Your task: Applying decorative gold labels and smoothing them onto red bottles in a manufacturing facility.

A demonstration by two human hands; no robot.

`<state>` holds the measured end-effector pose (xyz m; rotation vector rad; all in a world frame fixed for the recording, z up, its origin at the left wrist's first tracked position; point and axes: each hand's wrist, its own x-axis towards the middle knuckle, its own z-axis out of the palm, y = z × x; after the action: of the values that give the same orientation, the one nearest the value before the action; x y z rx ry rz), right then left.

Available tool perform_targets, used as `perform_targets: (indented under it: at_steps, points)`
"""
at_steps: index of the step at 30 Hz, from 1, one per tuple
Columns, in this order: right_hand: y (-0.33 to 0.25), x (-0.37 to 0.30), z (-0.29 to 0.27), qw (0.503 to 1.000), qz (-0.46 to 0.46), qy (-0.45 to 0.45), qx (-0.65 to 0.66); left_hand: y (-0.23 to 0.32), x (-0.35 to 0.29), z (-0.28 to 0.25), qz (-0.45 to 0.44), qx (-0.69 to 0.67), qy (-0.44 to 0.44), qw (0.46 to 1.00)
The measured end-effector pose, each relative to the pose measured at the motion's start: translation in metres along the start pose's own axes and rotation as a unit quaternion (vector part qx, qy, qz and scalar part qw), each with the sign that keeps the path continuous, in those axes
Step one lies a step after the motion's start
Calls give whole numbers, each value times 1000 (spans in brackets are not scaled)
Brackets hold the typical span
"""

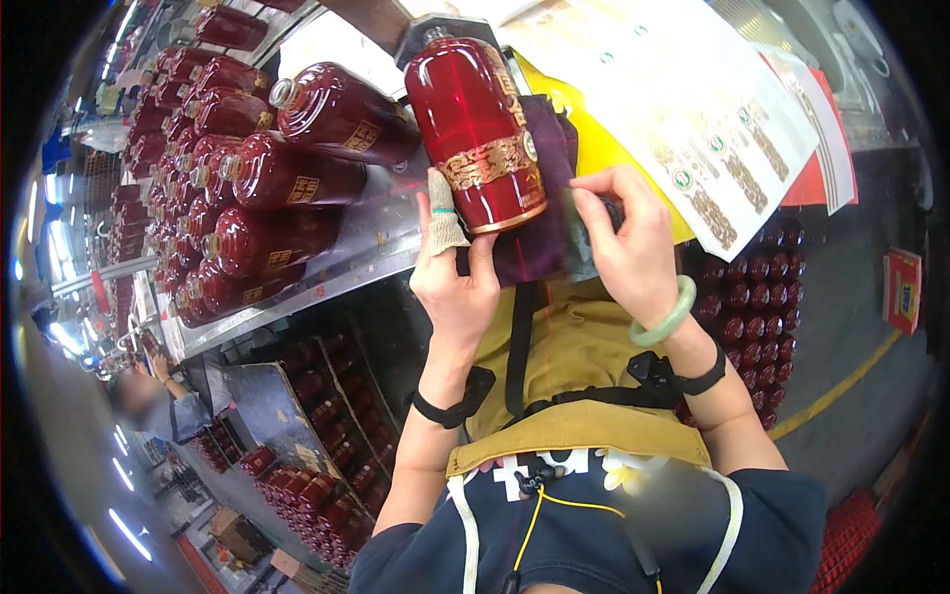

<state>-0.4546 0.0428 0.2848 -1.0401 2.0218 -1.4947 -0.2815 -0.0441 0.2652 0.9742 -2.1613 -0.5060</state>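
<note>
A large red glass bottle [465, 109] with a gold patterned band lies on its side over a dark purple cloth [549, 148], its neck pointing away from me. At its base, my left hand [453, 287] grips it between thumb and fingers, and pale fabric finger covers [445, 223] sit on some of those fingers. My right hand [633, 243], with a pale green bangle [665, 312] at the wrist, is to the right of the bottle and apart from it. Its thumb and fingers are pinched together near a small dark, blurred item, which I cannot make out.
Many similar red bottles [267, 168] crowd the metal table on the left. Sheets printed with gold designs [683, 109] lie over a yellow sheet [594, 148] at right. More bottles [752, 317] stand low at right. A person [168, 396] works far left.
</note>
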Motion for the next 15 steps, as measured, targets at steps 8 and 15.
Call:
perform_targets:
  at_steps: [8, 15]
  points:
    - [4, 8, -9, 999, -35, 5, -25, -6, 23, -20, -32, -180, -67, 981]
    - [-22, 26, -39, 991, -52, -73, 98, -17, 106, -9, -320, -498, -64, 803]
